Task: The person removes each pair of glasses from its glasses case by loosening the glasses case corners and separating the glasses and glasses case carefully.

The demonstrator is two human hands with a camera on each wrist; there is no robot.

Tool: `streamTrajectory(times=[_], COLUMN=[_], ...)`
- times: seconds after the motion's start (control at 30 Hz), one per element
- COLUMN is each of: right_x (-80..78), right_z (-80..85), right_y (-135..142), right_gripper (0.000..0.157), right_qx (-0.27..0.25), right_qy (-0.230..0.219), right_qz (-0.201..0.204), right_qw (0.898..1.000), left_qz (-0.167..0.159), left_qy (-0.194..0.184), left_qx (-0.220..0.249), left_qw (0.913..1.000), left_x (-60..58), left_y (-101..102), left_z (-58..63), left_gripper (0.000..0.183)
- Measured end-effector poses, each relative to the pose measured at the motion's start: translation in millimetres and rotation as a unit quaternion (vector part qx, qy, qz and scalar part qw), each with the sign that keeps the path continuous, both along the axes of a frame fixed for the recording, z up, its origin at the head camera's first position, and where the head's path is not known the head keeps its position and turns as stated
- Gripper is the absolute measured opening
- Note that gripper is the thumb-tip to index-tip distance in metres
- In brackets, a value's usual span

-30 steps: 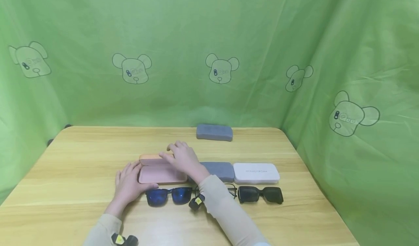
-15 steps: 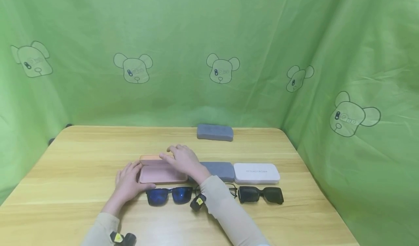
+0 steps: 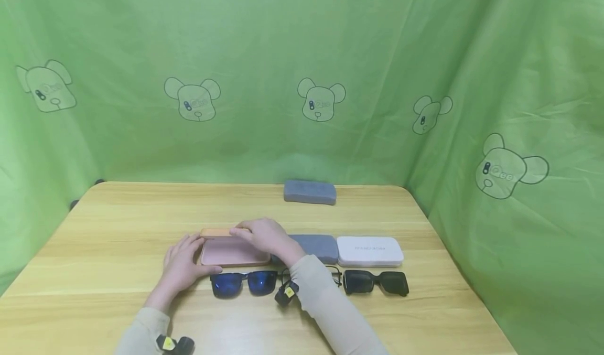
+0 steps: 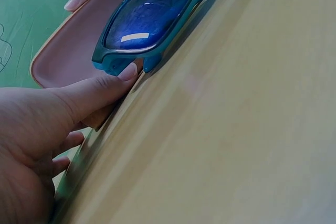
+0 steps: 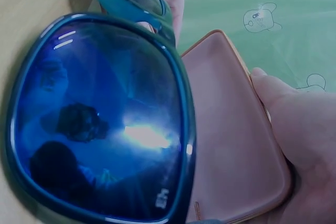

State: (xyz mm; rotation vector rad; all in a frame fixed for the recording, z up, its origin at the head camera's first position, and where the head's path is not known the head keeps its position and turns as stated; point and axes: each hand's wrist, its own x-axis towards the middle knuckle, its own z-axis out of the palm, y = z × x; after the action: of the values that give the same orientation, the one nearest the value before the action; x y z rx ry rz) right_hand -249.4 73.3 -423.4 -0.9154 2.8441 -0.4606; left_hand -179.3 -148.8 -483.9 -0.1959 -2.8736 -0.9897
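An orange glasses case with a pink lining (image 3: 231, 252) stands part open on the table, its lid tilted forward over the bottom half. My left hand (image 3: 181, 265) holds the case's left end, thumb at the front edge and fingers along the side. On the lid's front edge lies the thumb of my right hand (image 3: 269, 237), with the fingers bent over its top. Sunglasses with blue mirrored lenses (image 3: 261, 282) lie just in front of the case; in the left wrist view, my left thumb (image 4: 107, 88) is right at their frame (image 4: 97, 56). Pink lining (image 5: 231, 145) shows in the right wrist view.
Right of the orange case sit a grey glasses case (image 3: 316, 247) and a white one (image 3: 370, 250). Thin-framed eyeglasses (image 3: 337, 276), partly hidden by my right sleeve, and black sunglasses (image 3: 392, 282) lie in front. Another grey case (image 3: 309, 192) rests near the back edge.
The lid has tipped forward and down, and my right hand has come down with it, its fingers now bent onto the lid. My left hand has stayed at the case's left end.
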Motion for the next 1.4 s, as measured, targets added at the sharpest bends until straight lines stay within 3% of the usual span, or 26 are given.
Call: streamTrajectory(times=[0.7,1.17,1.4], right_x=[11.6,18.9,21.5], right_z=[-9.3,-8.6,-11.7], right_y=[3,4,4], right_gripper=[0.055,0.054,0.055], right_qx=[-0.026,0.004,0.013], right_qy=[0.039,0.121,0.137], right_qz=[0.041,0.073,0.077], right_qw=[0.998,0.99,0.988], left_qz=[0.004,0.007,0.008], left_qy=[-0.002,-0.005,-0.01], left_qx=[0.0,0.01,0.013], left_qw=[1.0,0.9999,0.9998], left_x=[2.4,0.0,1.4], left_y=[0,2,1], left_z=[-0.5,2.3,2.4], left_gripper=[0.096,0.095,0.096])
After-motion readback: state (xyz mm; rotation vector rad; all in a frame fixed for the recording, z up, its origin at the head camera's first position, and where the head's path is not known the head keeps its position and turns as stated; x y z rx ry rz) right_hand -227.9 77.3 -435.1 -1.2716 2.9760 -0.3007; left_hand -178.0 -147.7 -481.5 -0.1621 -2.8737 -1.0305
